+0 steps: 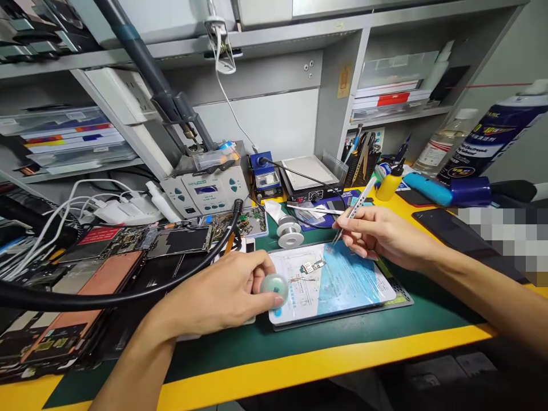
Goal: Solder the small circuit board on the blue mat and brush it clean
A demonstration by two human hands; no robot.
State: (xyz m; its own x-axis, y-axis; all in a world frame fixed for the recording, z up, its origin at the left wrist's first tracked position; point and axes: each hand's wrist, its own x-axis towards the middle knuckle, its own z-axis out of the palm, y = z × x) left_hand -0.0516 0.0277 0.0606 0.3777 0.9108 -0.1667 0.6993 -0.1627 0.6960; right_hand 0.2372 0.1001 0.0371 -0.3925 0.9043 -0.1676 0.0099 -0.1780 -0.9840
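My left hand (226, 288) pinches a small round translucent green container (274, 289) over the left edge of a white and blue plate (351, 279). White tweezers (362, 197) are held in my right hand (379, 234), their tips pointing down at the plate's upper part. On the plate, between my hands, lies a small circuit board piece (313, 266). Just below it are some thin reddish wires or strips (302, 279). Behind the plate stands a spool of solder wire (290, 232).
Opened phones (85, 297) and a thick black cable (171, 294) fill the left side. A soldering station (205, 191) and a heating plate (314, 177) stand behind. To the right are a yellow bottle (389, 182), a spray can (492, 134) and a dark phone (466, 240).
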